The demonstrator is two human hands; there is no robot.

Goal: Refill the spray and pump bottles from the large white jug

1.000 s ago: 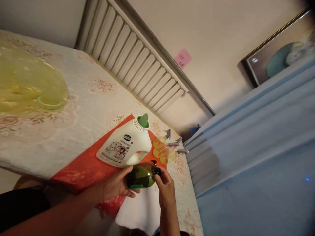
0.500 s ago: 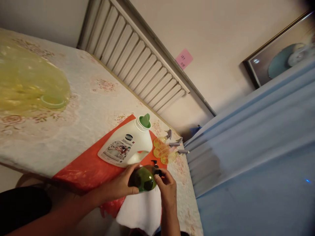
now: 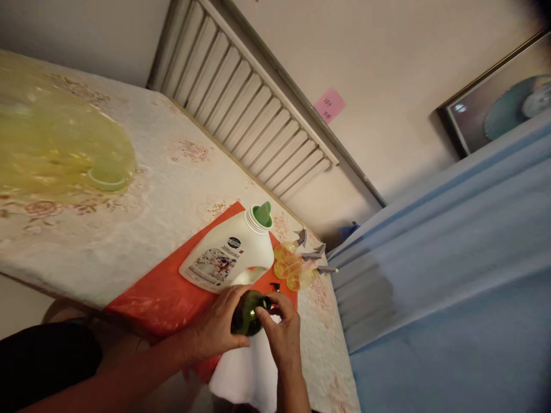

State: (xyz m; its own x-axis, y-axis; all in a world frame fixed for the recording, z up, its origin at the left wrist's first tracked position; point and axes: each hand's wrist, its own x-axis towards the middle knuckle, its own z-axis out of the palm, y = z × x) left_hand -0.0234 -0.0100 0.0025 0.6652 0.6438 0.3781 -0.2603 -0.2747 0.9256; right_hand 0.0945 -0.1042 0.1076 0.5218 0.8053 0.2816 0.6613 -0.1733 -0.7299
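We cup the rounded, glossy dark-green bottle [image 3: 245,315] in our left hand [image 3: 215,327] — likely to steady it — while our right hand [image 3: 279,330] pinches its dark top [image 3: 266,303] at two o'clock.

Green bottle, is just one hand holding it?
No, the left hand holds the green bottle and the right hand grips its neck.

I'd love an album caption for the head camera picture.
The left hand grips a green bottle, the right hand at its neck, near a white jug.
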